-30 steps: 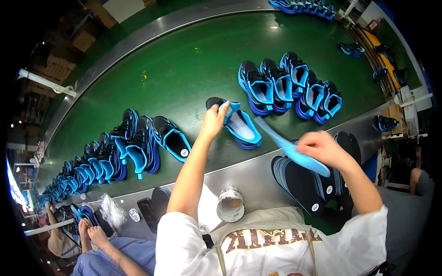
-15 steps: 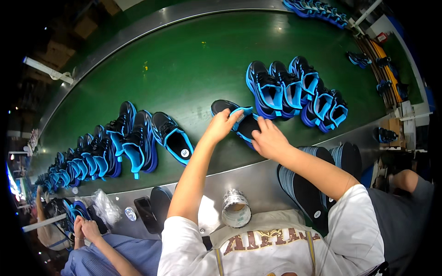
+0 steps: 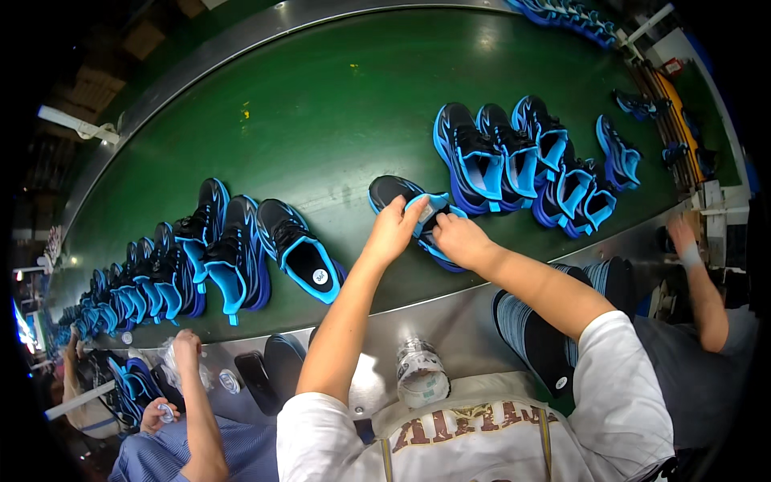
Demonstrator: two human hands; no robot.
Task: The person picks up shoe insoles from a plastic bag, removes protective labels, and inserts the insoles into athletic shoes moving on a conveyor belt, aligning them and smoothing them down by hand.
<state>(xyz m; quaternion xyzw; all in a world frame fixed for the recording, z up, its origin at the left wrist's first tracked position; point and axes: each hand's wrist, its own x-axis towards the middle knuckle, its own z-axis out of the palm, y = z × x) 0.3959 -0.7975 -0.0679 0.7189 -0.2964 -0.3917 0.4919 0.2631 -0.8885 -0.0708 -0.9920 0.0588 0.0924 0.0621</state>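
Observation:
A black-and-blue sneaker [image 3: 389,188] lies tilted on the green belt in front of me, its toe pointing away to the left. My left hand [image 3: 395,228] is closed on the near side of its opening, with the thumb against the blue collar lining. Curled at the shoe's mouth are the fingers of my right hand [image 3: 464,241]; their tips reach into the opening, and what they pinch is hidden. To the left stands another sneaker [image 3: 281,227] with a pale round sticker on its insole. Stacked black insoles [image 3: 522,329] lie below my right forearm.
Sneakers stand in a long row [image 3: 233,249] at left and a cluster [image 3: 474,157] at right. The metal ledge holds a tape roll [image 3: 423,381] and a phone [image 3: 258,382]. A co-worker's hands [image 3: 186,345] are at lower left; another person's hand [image 3: 683,233] is at right.
My right fingers have curled further into the shoe's opening. The left co-worker's hands have parted. At right, another person's arm and one more sneaker on the belt have appeared.

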